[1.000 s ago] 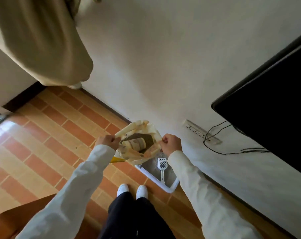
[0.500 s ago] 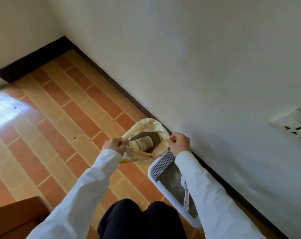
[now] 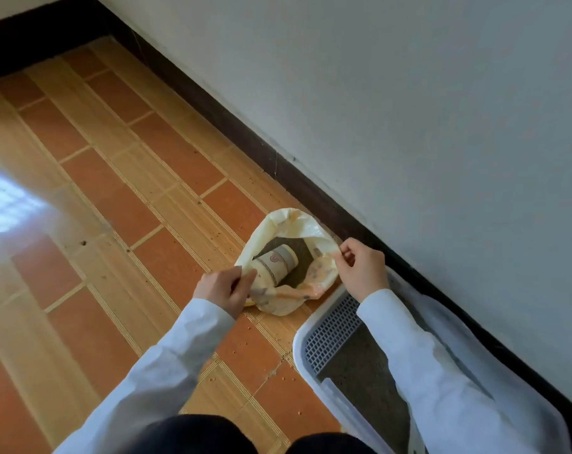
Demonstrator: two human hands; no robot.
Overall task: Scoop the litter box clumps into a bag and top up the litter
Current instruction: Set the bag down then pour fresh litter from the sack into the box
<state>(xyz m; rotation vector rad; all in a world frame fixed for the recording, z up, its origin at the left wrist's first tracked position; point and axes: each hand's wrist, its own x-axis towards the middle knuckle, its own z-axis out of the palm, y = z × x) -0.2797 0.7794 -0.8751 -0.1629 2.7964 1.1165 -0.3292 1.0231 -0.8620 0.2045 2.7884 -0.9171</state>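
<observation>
Both hands hold the bag [image 3: 289,253] open on the floor [image 3: 120,178]: the left hand [image 3: 224,286] pinches the near-left edge of its mouth, and the right hand [image 3: 360,268] pinches the right edge between thumb and fingers, so each hand is closed on thin film and nothing else. The bag sits just beside the end of the litter box [image 3: 314,365], close to the dark baseboard [image 3: 232,126]. The main risk, as I judge it, is the bag itself: it looks like soft, crinkled, pale plastic with no stiffness, so once either pinch lets go the mouth may slump shut or fold inward, and clumps tipped toward it would land on the tiles. A cylindrical cup [image 3: 274,265] lying on its side in dark grainy litter inside could also roll and block the opening. The gap of bare floor between bag and box is another place for spills; small grains already lie scattered there. The box is a smooth white plastic tray with rounded corners and a grey grid panel [image 3: 330,332] at its near end, over a flat bed of fine grey litter. The right sleeve [image 3: 419,362] crosses above that bed and might drag through it. A pale handle-like shape by the box's lower rim may be the scoop, though the view is too poor there to be sure.
</observation>
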